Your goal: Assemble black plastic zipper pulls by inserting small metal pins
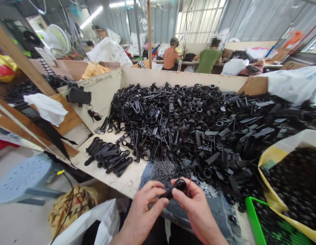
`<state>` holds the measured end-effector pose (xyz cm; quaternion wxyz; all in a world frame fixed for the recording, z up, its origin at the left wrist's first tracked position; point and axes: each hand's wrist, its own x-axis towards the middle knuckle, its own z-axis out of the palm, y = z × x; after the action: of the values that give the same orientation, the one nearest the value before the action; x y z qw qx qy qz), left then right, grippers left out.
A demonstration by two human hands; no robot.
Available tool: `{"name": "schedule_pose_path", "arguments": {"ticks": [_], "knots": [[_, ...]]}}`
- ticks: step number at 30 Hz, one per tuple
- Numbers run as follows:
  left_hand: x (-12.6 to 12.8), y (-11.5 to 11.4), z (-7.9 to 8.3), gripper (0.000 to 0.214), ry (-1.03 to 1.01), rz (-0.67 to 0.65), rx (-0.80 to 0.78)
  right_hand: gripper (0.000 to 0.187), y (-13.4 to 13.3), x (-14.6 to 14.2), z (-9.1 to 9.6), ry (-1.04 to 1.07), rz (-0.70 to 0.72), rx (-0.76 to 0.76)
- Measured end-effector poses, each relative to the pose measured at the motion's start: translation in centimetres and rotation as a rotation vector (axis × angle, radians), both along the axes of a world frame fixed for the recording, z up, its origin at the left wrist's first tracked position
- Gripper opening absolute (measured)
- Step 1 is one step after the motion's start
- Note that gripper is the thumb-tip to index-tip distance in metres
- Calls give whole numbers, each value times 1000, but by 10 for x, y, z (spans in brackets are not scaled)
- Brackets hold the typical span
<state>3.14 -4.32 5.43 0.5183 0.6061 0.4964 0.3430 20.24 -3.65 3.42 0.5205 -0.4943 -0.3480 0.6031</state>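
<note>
Near the front edge of the bench, both hands meet on a black plastic handle with a ring-shaped end [179,185]. My left hand [145,206] is closed on its narrow end between thumb and fingers. My right hand [195,204] pinches the ring end, and a thin reddish-brown rod [190,182] sticks up by its fingers; whether it is gripped is unclear. Just beyond the hands lie small dark metal pieces [164,170] and shiny silver pins [209,190]. To the left, several similar black handles [109,157] lie grouped on the pale board.
A large heap of black plastic parts [170,115] fills the bench. At right stand a yellow-edged sack [266,166] of black round pieces and a green tray [252,211]. A blue stool [22,177] is at left. Two people sit at the far workbench.
</note>
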Motion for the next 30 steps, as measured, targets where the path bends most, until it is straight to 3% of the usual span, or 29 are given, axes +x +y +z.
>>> {"name": "schedule_pose_path", "arguments": {"ticks": [4,9,11,15,17,18,22,26,30], "knots": [[-3,-2,-5,28,91,-59,22,51,6,-1,-2,15,15,-113],[6,-8,-31,34,181,111,199,49,11,-22,-12,-150,-56,-2],[1,-9,-42,34,200,168,235,47,15,-30,-20,-172,2,32],[-42,2,-39,30,480,320,426,57,27,-31,-27,-244,203,104],[-77,16,-27,28,820,494,576,61,37,-25,-23,-331,176,157],[-95,26,-22,27,883,548,608,58,43,-21,-20,-400,155,192],[-148,63,-16,26,1040,571,641,45,73,-5,-4,-729,138,292],[-159,77,-26,27,1166,573,664,35,103,-11,5,-912,94,289],[-150,73,-35,34,1237,613,692,40,122,-41,5,-1064,98,250]]}}
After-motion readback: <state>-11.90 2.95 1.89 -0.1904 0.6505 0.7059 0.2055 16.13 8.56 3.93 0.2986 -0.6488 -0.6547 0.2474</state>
